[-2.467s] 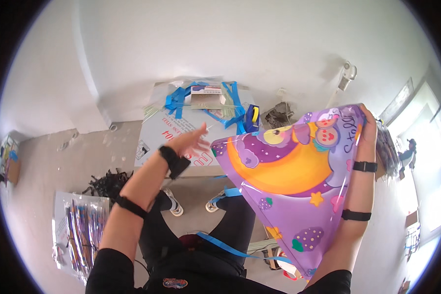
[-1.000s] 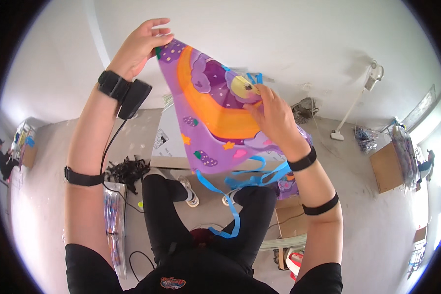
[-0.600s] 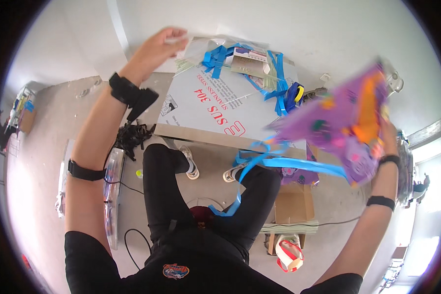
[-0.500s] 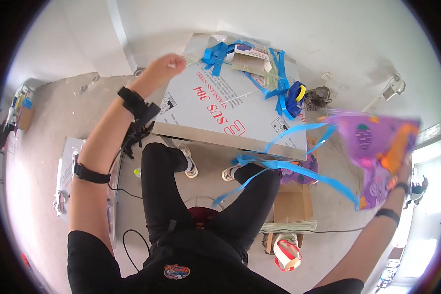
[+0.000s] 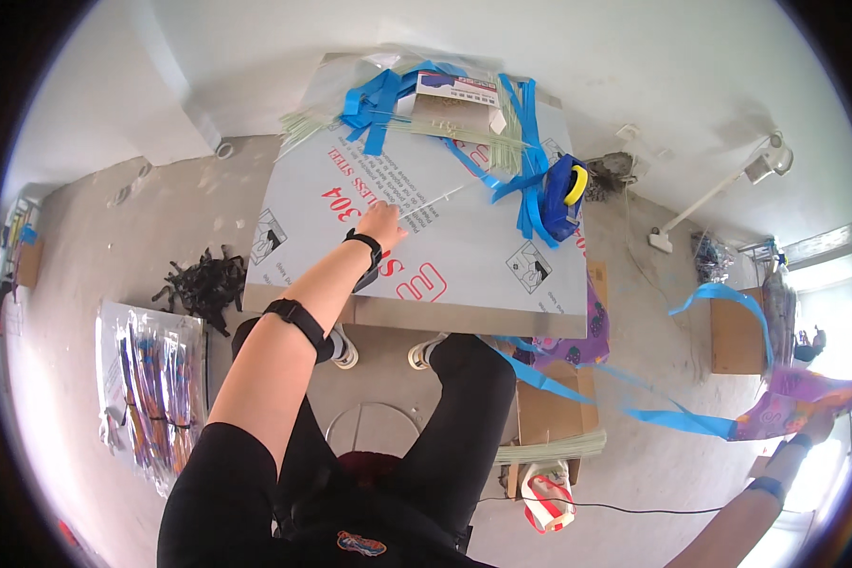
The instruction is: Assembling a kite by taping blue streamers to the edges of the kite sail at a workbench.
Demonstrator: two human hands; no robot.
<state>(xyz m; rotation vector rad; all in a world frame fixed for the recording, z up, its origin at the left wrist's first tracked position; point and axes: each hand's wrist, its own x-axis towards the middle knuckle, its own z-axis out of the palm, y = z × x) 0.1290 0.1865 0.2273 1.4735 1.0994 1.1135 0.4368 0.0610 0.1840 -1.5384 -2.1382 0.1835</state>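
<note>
My left hand [image 5: 381,223] is over the sheet-metal tabletop [image 5: 331,241], fingers closed at the near end of a thin white stick [image 5: 435,200] that lies slantwise there. Far out to the right, my right hand [image 5: 812,428] grips a purple printed cloth [image 5: 790,402], blurred by motion. Long blue streamers [image 5: 682,421] trail from the cloth toward the table's front edge. At the table's back lie bundles of pale thin sticks [image 5: 509,156], blue ribbon [image 5: 379,106] and an opened carton [image 5: 456,90]. A blue tape dispenser [image 5: 563,201] with yellow tape stands at the right edge.
More purple printed cloth [image 5: 563,346] hangs by a cardboard box [image 5: 554,407] right of my legs. A red and white bag [image 5: 547,497] sits nearer. Left on the floor are a black strap heap [image 5: 206,289] and a clear-wrapped bundle [image 5: 156,383]. A white-armed stand [image 5: 705,204] is at right.
My left hand has come down and right, from the table's far left to the stick. My right hand has swung farther right and down with the purple cloth, drawing the streamers along.
</note>
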